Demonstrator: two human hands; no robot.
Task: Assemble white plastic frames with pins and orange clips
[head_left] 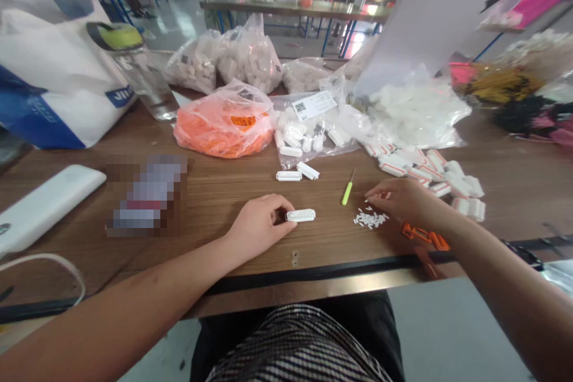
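My left hand (262,221) rests on the brown table (215,191) with its fingers closed on the end of a white plastic connector (301,215) that lies flat. My right hand (398,200) hovers over a small heap of tiny white pins (369,218), fingertips pinched together at the heap's top edge; what they pinch is too small to name. A thin green-handled tool (348,191) lies between the two hands. Orange clips (423,236) sit just beside my right wrist.
Two loose white connectors (298,173) lie further back. A pile of white and orange-edged connectors (430,173) spreads at the right. An orange bag (224,122), clear bags of white parts (308,125), a water bottle (143,80) and a white-blue bag (54,83) stand behind.
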